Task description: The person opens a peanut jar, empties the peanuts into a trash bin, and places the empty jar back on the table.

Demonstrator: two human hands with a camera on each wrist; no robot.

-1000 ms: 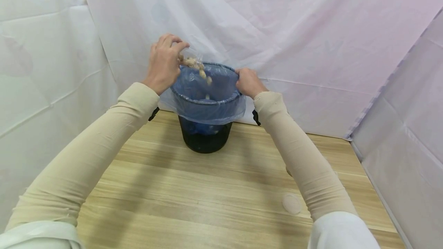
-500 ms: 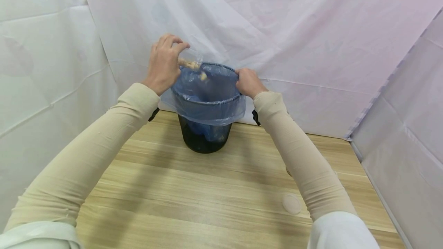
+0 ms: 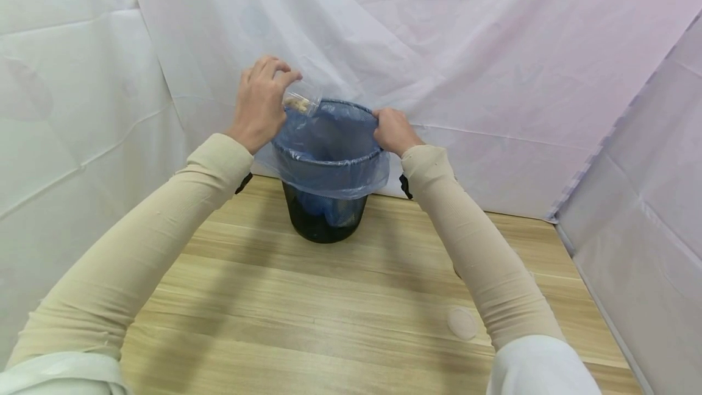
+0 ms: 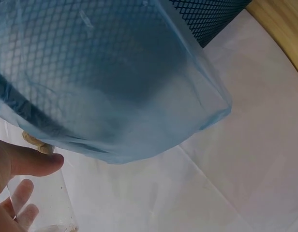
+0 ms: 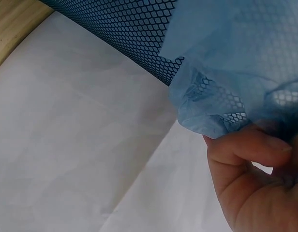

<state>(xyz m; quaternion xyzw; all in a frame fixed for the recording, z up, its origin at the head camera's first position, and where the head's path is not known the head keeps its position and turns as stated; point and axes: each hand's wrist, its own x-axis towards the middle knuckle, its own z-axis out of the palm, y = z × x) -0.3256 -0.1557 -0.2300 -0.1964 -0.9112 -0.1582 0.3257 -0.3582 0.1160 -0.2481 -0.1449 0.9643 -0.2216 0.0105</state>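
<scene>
My left hand holds a clear plastic jar on its side at the left rim of a black mesh trash bin. Some tan pieces that look like unshelled peanuts lie inside the jar; the left wrist view shows a peanut close to my thumb. A blue plastic bag lines the bin and folds over its rim. On the right side, my right hand grips the bin's rim through the bag, with the thumb bent over it. The bottom of the bin's inside is hidden.
The bin stands on a wood-grain table near its back edge. A pale round disc lies by my right forearm, and a small dark thing is mostly hidden behind that arm. White cloth walls enclose the table.
Peanuts were falling from the jar into the bin; now none is in the air and fewer are in the jar. The right hand has kept its place on the rim.
</scene>
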